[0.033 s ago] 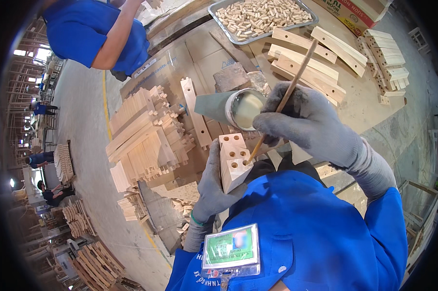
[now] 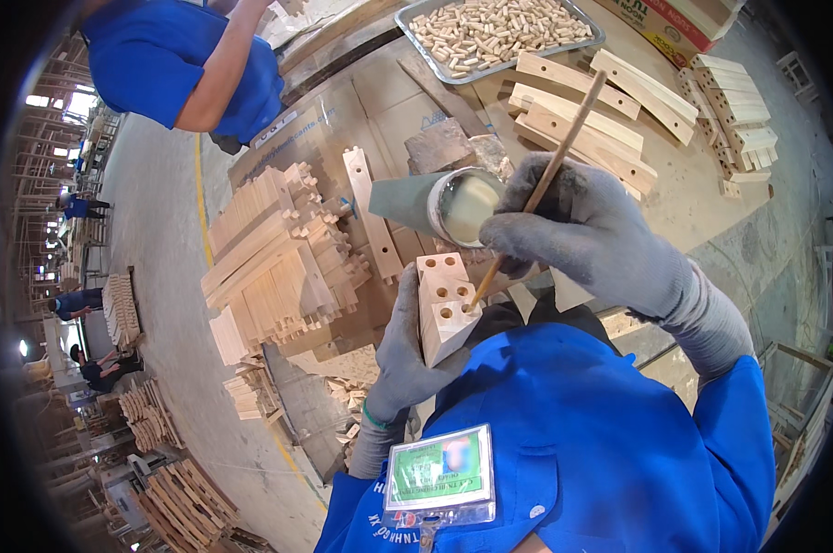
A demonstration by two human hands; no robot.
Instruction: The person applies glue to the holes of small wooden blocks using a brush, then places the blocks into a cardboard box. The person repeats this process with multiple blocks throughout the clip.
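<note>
My left hand, in a grey glove, is closed around several short wooden blocks held side by side. Their end faces point upward and show paired drilled holes. Between the gloved thumb and fingers of my right hand is a thin wooden stick. Its lower tip meets the blocks at a hole on the right side. Just left of my right hand, a grey-green container tilts toward me, with a pale, milky liquid inside. One drilled wooden rail lies left of the container.
A metal tray full of wooden dowels stands at the far side. Drilled wooden pieces lie on the right, with a stack beyond. A pile of notched rails sits left. Another person in blue works at the far left.
</note>
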